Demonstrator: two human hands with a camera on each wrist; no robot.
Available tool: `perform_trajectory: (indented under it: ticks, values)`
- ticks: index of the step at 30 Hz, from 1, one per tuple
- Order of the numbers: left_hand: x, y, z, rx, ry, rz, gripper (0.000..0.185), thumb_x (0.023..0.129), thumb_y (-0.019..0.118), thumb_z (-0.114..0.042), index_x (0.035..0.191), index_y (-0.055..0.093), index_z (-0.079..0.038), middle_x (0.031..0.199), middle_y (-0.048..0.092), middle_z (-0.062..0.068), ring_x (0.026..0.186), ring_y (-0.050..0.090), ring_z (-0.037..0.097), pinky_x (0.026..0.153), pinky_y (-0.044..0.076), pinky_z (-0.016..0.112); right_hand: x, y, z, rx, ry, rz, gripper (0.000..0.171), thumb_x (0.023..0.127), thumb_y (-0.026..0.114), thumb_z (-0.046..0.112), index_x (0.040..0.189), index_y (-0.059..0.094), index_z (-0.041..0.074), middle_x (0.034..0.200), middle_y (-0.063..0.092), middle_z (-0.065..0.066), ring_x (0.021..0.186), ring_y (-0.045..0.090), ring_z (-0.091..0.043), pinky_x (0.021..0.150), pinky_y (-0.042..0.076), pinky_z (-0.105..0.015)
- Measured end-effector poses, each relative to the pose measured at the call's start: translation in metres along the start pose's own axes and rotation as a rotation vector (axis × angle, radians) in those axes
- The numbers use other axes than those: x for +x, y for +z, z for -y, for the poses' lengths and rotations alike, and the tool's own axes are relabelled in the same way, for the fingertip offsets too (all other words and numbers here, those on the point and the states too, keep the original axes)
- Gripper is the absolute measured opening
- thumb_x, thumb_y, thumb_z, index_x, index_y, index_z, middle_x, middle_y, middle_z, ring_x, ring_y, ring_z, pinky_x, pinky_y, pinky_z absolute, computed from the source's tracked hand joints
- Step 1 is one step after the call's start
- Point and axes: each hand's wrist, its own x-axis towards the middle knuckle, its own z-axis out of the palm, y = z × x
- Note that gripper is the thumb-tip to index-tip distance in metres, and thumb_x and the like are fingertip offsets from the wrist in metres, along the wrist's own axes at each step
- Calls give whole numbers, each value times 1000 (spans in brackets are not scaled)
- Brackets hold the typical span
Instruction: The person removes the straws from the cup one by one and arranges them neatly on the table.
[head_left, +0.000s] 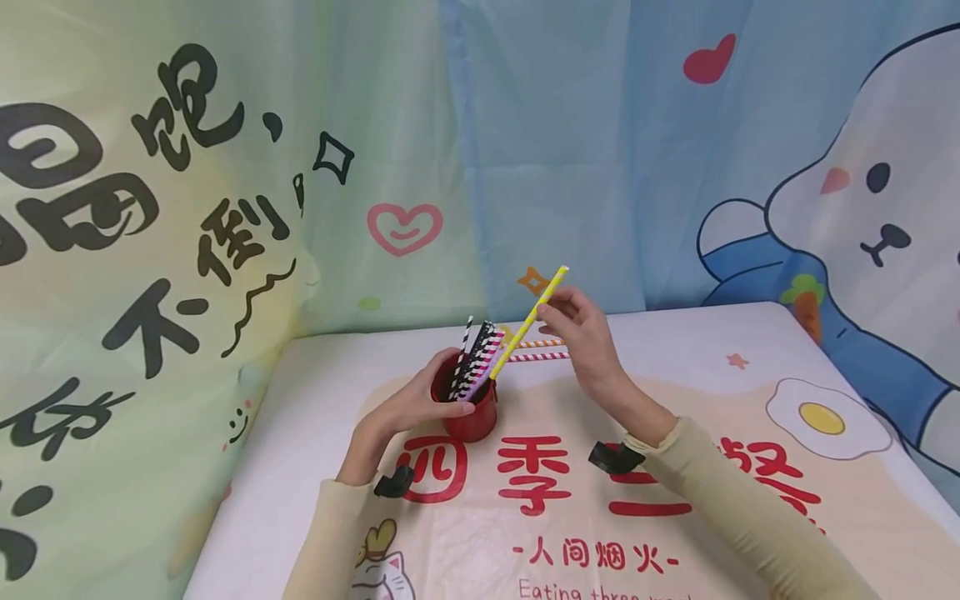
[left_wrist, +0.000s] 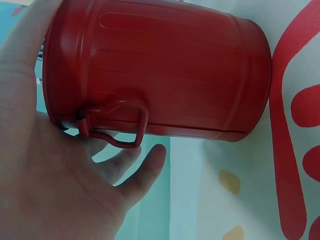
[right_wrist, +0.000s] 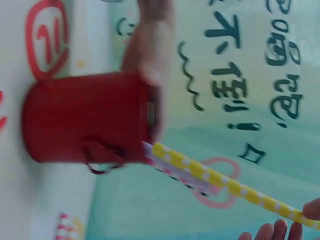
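Observation:
My left hand [head_left: 412,402] grips a small red metal bucket [head_left: 474,425] near its rim, thumb at the front. A wire handle loop [left_wrist: 117,122] shows on the bucket's side in the left wrist view. Several patterned paper straws [head_left: 474,362], black-and-white, pink-striped and lilac, lean inside it. My right hand [head_left: 588,342] pinches a yellow straw with white dots [head_left: 531,321] near its upper end. The straw slants, its lower end right at the bucket's rim [right_wrist: 145,115], beside the lilac straw [right_wrist: 172,167] in the right wrist view.
Behind the bucket, an orange-striped straw [head_left: 543,343] and a pink-striped straw [head_left: 540,357] lie on the table. The printed tablecloth [head_left: 465,533] has red characters. A patterned curtain [head_left: 555,208] hangs along the table's back edge.

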Motion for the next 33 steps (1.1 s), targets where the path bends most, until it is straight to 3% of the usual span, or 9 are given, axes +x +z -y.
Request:
perform_trajectory:
  ticks: [2,5,10,15,25,29,33]
  values:
    - [0,-1,1,2,6,-1,89,85,79,-35,154,24,-27,147,41,4,135,42,26,99,55,42,3,-4,9,32,-43,-8,13,99,62,15,110,59,9,105,63,-2,99,63,-16,88,57,-25]
    - [1,-2,1,-1,13,3,88,85,79,-34,154,24,-26,148,41,4,136,42,26,100,54,44,5,-10,16,-35,-124,-7,14,97,63,13,109,59,7,105,62,-2,101,62,-15,88,55,-22]
    - [2,-2,-1,-12,26,11,88,86,78,-29,155,23,-24,149,40,6,137,41,28,103,52,47,6,-19,10,-359,-249,27,18,94,67,11,108,61,2,104,61,-5,100,60,-17,90,53,-29]
    - [2,-1,-2,-24,16,16,90,87,77,-24,157,20,-22,151,38,9,139,39,31,102,53,48,10,-23,-8,-651,-248,80,12,91,67,15,101,61,12,100,62,-4,99,58,-20,87,50,-43]
    - [-1,-2,0,-13,-5,11,88,85,79,-30,154,23,-28,149,39,5,138,39,28,99,55,45,22,-24,-39,-1261,-283,215,11,84,63,18,92,57,15,94,58,-6,85,51,-23,73,46,-38]
    - [-1,-2,0,-14,-9,14,88,85,79,-32,154,24,-28,149,39,5,139,39,28,99,55,45,25,-24,-59,-1425,-274,288,14,85,64,18,95,57,14,93,56,-6,87,52,-26,76,46,-42]
    - [-1,-1,-2,-16,-18,16,89,85,79,-33,153,23,-29,149,39,5,139,38,28,99,55,45,25,-20,-79,-1518,-229,372,27,86,64,21,112,60,14,104,58,-8,98,54,-29,85,49,-48]
